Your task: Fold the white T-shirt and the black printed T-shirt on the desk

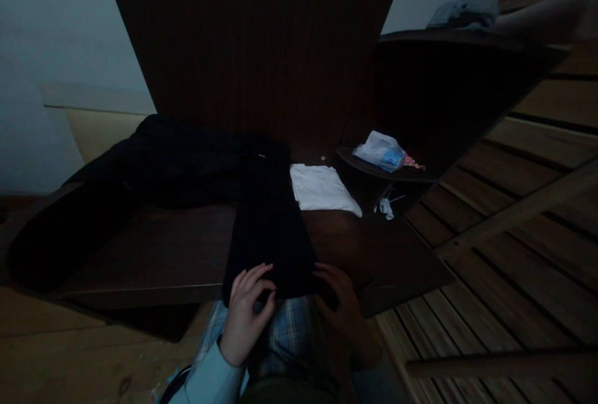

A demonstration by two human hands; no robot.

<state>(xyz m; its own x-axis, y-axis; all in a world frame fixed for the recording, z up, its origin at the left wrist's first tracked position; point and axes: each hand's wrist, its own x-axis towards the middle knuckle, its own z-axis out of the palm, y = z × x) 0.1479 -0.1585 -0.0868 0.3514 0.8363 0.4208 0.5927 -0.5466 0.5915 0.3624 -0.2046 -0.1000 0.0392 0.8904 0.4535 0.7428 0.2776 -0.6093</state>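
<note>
A black garment (273, 230), perhaps trousers, lies on the dark wooden desk. One part runs toward me down to the near edge, and the rest is bunched toward the left. My left hand (250, 310) is over the near left part of this cloth, its fingers curved and its thumb a little apart from the forefinger. At the right border of the same cloth, my right hand (340, 304) has its fingers stretched out and its thumb apart; it is dim there. Beyond my right hand lies a folded white cloth (324, 187).
A corner shelf (392, 173) holds a plastic packet (380, 150). Below it is a small crumpled thing (386, 207). Grey cloth (465, 12) sits on top of the shelf unit. Wooden slats (523, 205) stand at the right. A dark rounded shape (60, 236) is at the left.
</note>
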